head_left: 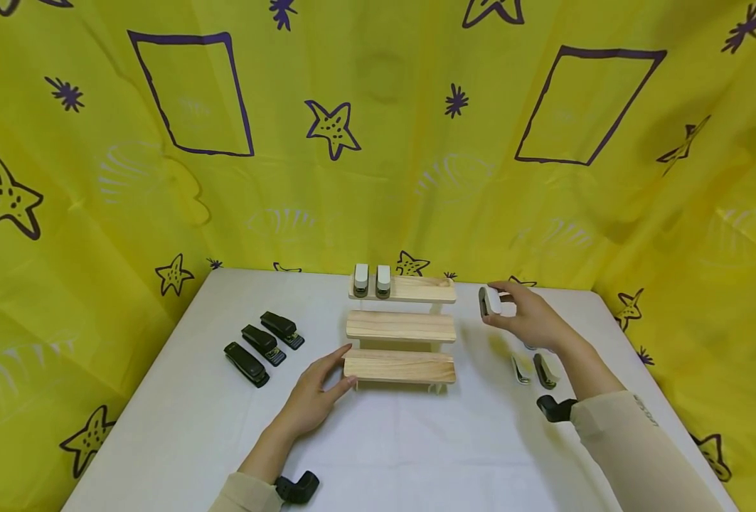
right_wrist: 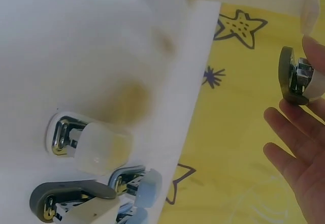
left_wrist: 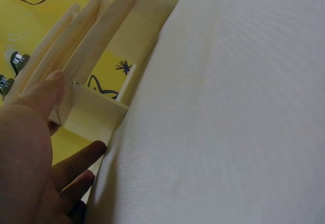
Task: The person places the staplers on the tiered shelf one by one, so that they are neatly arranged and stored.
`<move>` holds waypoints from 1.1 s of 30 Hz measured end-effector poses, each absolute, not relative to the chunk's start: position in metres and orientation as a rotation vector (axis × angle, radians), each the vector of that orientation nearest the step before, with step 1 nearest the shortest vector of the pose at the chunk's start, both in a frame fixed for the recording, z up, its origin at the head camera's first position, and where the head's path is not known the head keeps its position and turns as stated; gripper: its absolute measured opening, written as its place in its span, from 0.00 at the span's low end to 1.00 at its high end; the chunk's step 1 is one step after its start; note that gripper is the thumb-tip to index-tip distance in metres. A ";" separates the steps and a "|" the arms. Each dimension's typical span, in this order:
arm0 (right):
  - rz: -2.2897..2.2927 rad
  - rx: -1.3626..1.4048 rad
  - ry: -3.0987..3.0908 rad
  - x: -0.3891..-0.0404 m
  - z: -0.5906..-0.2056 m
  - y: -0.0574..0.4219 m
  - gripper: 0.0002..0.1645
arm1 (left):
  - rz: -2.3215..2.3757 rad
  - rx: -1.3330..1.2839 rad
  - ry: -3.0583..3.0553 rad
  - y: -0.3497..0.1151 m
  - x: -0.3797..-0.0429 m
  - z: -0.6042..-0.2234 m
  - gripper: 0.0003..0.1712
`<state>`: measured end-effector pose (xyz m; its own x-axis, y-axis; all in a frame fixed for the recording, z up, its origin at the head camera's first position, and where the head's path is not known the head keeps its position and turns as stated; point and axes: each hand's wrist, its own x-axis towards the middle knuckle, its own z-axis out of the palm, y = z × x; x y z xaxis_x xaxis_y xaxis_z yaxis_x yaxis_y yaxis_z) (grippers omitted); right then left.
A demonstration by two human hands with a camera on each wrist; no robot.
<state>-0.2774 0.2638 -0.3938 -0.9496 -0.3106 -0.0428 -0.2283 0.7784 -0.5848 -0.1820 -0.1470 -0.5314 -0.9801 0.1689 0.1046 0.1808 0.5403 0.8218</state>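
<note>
My right hand (head_left: 531, 316) pinches a small white stapler with a dark grey base (head_left: 491, 301), raised over the table right of the wooden rack. The right wrist view shows this stapler's grey base (right_wrist: 286, 74) between thumb and fingers. At the left end of the three-tiered wooden rack (head_left: 400, 326), my left hand (head_left: 313, 395) holds the lowest board, thumb in front and forefinger behind. In the left wrist view, the thumb (left_wrist: 48, 89) lies against the board's end. Two white staplers, one (head_left: 361, 279) beside another (head_left: 383, 281), stand on the top tier's left part.
Three black staplers (head_left: 264, 345) lie in a slanted row left of the rack. Under my right forearm are a white stapler (right_wrist: 96, 145), a grey-and-white stapler (right_wrist: 76, 198) and blue staplers (right_wrist: 144, 186). A yellow patterned curtain (head_left: 378, 178) borders the white table (head_left: 416, 455).
</note>
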 end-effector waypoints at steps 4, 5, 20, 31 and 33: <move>-0.916 -0.441 2.832 -0.277 -0.391 0.261 0.48 | -1.471 -0.311 -2.744 -0.147 -0.182 -0.530 0.36; -0.919 -0.443 2.831 -0.277 -0.390 0.260 0.48 | -1.470 -0.311 -2.744 -0.147 -0.182 -0.530 0.36; -0.947 -0.476 2.835 -0.276 -0.378 0.243 0.48 | -1.473 -0.305 -2.753 -0.147 -0.181 -0.530 0.36; -0.966 -0.538 2.839 -0.278 -0.375 0.234 0.48 | -1.445 -0.331 -2.711 -0.146 -0.182 -0.530 0.36; -0.965 -0.540 2.843 -0.278 -0.375 0.232 0.48 | -1.443 -0.327 -2.714 -0.146 -0.181 -0.531 0.36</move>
